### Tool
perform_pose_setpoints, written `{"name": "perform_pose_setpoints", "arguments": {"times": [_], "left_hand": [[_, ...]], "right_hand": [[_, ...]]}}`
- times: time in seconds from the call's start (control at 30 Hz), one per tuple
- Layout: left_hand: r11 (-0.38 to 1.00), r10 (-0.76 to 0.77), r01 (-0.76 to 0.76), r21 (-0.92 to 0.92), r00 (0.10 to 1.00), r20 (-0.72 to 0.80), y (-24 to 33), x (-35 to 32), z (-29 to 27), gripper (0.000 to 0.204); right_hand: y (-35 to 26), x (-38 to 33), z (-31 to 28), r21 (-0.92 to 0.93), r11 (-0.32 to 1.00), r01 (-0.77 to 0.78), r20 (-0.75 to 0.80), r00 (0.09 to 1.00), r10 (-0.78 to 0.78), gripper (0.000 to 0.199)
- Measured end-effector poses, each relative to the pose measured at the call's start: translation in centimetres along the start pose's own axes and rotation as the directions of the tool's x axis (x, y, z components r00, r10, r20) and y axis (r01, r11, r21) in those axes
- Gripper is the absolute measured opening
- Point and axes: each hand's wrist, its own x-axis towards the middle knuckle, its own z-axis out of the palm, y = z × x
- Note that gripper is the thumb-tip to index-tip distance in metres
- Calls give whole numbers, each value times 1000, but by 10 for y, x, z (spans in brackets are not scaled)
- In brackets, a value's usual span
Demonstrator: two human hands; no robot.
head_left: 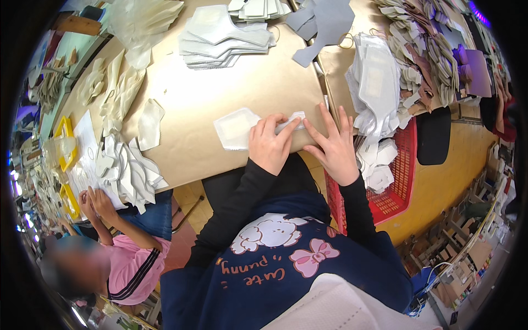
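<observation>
White, flat and angular, a cut piece (235, 130) lies near the edge of the tan-covered table (192, 102), its broad end to the left of the left hand (269, 144) and a narrow strip showing between the two hands. The middle of it is hidden under the left hand, whose fingers are bent, close together and laid over the piece; whether they pinch it or only press it down, I cannot tell. The right hand (335, 148) has its fingers spread wide, the index fingertip right at the narrow end of the piece, the other fingers reaching away past it and the thumb out by the table edge. Beyond the hands sits a stack of pale grey pieces (223, 44), with darker grey pieces (325, 27) to its right. Right of the right hand, another stack of white pieces (377, 77) rests beside a red basket (405, 165) with more white pieces in it. To the left, a single off-white piece (149, 125) lies next to a fanned heap of white pieces (124, 168). Farther left, a co-worker in a pink shirt (132, 269) holds both hands over a white sheet (82, 146).
</observation>
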Motion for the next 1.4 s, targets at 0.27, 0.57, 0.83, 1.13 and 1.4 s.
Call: {"name": "perform_pose_setpoints", "arguments": {"times": [0.27,0.57,0.83,1.13,1.4], "left_hand": [[1000,10,-10,12,1000,-4,-30,-19,-38,53],[940,-74,5,342,979,188,-46,-28,-40,73],[971,-100,56,234,979,180,-52,-28,-42,91],[850,-101,71,-522,994,-29,-73,-41,-76,98],[895,-367,241,-376,877,-310,-102,-63,-122,62]], "right_hand": [[-29,23,17,99,980,173,-42,985,-170,68],[-39,25,31,-90,973,214,-15,976,-216,73],[-45,37,21,235,963,134,146,974,-171,83],[-60,64,30,28,918,395,266,883,-388,78],[-84,86,40,42,911,411,84,907,-413,74]]}}
